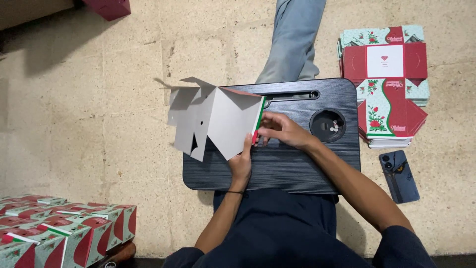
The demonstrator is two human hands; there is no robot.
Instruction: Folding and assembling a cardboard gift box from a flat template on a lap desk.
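— Where does the grey die-cut cardboard box blank (pixel 210 116) sit?

— Half-folded and raised over the left end of the black ribbed lap-desk surface (pixel 292 168), its plain grey inside turned up toward the camera. Most of it spreads leftward, out past the surface's edge and over the floor; the red, green and white printed edge is at its right side.

— And the hands?

— Both are at that printed edge. The left hand (pixel 241 164) comes up from below, its fingers closed on the bottom corner of the panel. The right hand (pixel 283 130) reaches in from the right and pinches the same edge a little higher. Neither is spread wide; both are holding the blank.

— So which way does it lie from them?

— To their left and slightly away from the body, its long axis running roughly left to right. The two hands are about equally near the edge.

— What else is about?

— A stack of flat printed box blanks (pixel 389 84) on the floor to the right, a dark smartphone (pixel 399 176) just below it, and finished floral boxes (pixel 64 231) at the lower left.
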